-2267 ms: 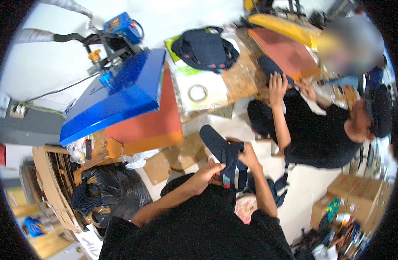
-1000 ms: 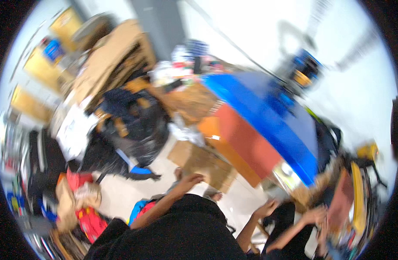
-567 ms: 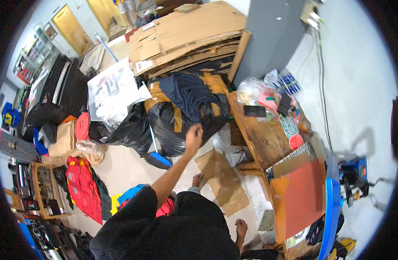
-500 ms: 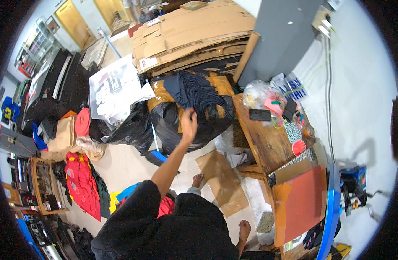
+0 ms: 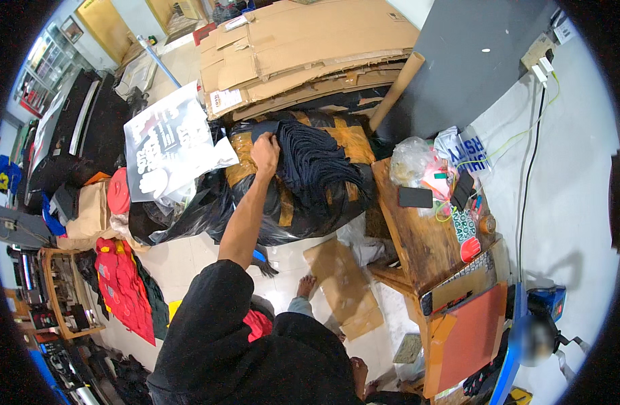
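Note:
My left hand [image 5: 265, 154] reaches to the left end of a layered pile of dark navy cloth pieces [image 5: 316, 158], its fingers closed on the edge of a piece. The pile lies on a bulky black plastic bundle [image 5: 283, 219] wrapped with brown tape. Beside it on the left lies a white sheet with printed shapes [image 5: 165, 145]. My right hand [image 5: 358, 372] hangs low beside my dark clothing, fingers curled and partly hidden; what it holds, if anything, I cannot make out.
Flattened cardboard [image 5: 310, 40] is stacked behind the bundle. A wooden table [image 5: 414, 246] with phones and plastic bags stands right, near an orange board [image 5: 462, 334] and blue machine [image 5: 505, 371]. Red garments [image 5: 124, 287] lie left. A cardboard sheet [image 5: 347, 297] lies by my foot.
I have turned from the presses and co-worker toward the bundle. The dark item I held earlier is out of sight. My left hand has moved up and leftward along the cloth pile.

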The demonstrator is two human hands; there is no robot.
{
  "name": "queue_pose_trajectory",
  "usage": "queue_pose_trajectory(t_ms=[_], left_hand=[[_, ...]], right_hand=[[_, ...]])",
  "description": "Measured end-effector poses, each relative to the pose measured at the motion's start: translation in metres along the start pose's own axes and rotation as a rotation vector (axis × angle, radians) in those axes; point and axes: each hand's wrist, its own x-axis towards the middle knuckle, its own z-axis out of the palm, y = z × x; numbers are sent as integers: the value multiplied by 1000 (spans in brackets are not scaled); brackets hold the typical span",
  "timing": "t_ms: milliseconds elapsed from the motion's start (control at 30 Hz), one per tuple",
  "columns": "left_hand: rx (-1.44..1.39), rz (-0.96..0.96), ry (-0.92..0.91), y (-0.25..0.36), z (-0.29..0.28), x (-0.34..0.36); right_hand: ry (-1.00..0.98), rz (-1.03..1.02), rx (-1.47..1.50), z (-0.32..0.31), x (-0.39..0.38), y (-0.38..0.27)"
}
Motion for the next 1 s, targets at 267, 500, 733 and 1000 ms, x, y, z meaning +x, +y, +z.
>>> queue_pose_trajectory(t_ms=[267,500,733,1000], left_hand=[[-237,-98,17,15,-114,41],[-858,-18,-777,135,-288,-79],[-1052,-281,-1355,172,-265,-289],[-882,-335,-1726,216,-257,-412]], right_hand=[[25,-225,-203,-10,18,-61],[157,-1051,-186,-62,-44,-368],[305,-1618,-198,-49,-62,-360],[233,-1343,45,-119,-97,-237]])
